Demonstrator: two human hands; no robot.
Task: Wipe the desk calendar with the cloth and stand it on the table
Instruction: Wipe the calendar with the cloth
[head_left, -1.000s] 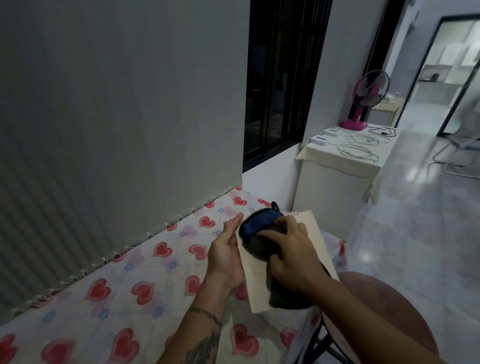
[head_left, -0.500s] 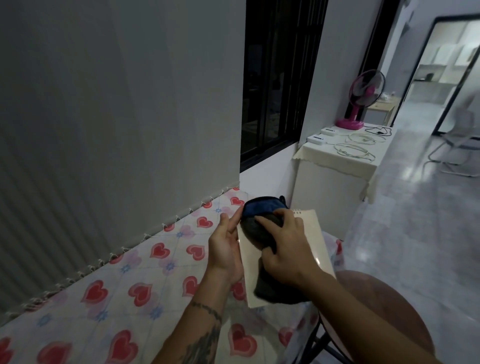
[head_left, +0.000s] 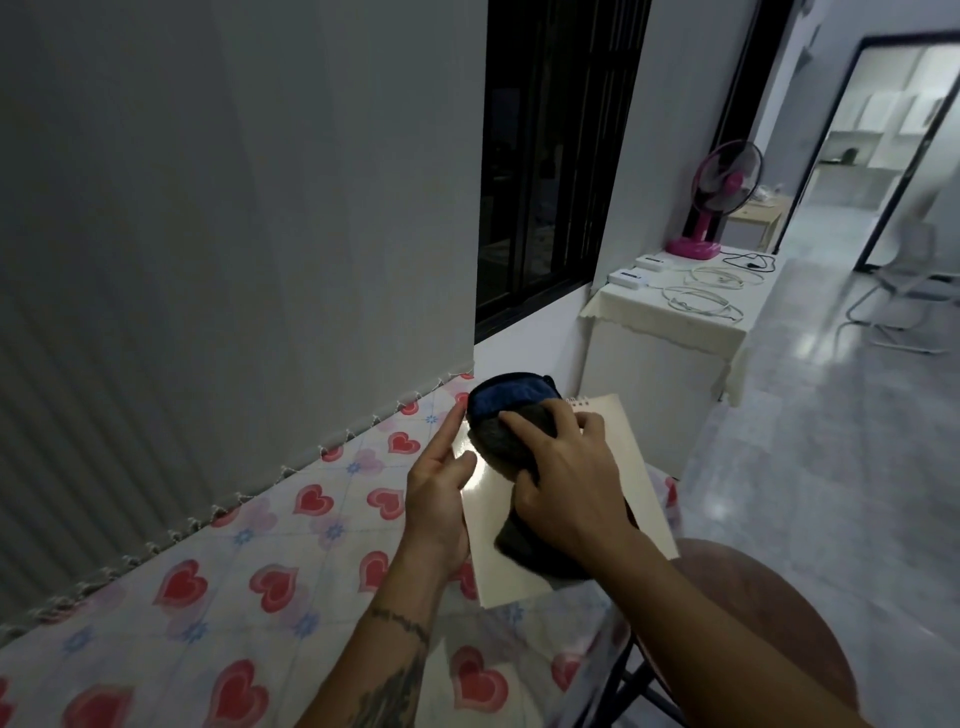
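Observation:
A cream spiral-bound desk calendar (head_left: 631, 467) is held above the table's right end, its blank face up towards me. My left hand (head_left: 439, 493) grips its left edge, fingers along the side. My right hand (head_left: 566, 478) presses a dark grey and blue cloth (head_left: 506, 415) onto the calendar's upper left part. The cloth bunches over the top corner and trails under my palm towards the lower edge. The table (head_left: 218, 587) wears a covering printed with red hearts.
A grey wall runs along the table's far side, with a dark window (head_left: 550, 171) beyond. A brown round stool (head_left: 769, 613) stands at the table's right. Further off, a white cabinet (head_left: 670, 332) carries cables, white boxes and a pink fan (head_left: 719, 197).
My right hand has slid the cloth up the calendar's face towards its top left corner. The left hand keeps its hold on the left edge.

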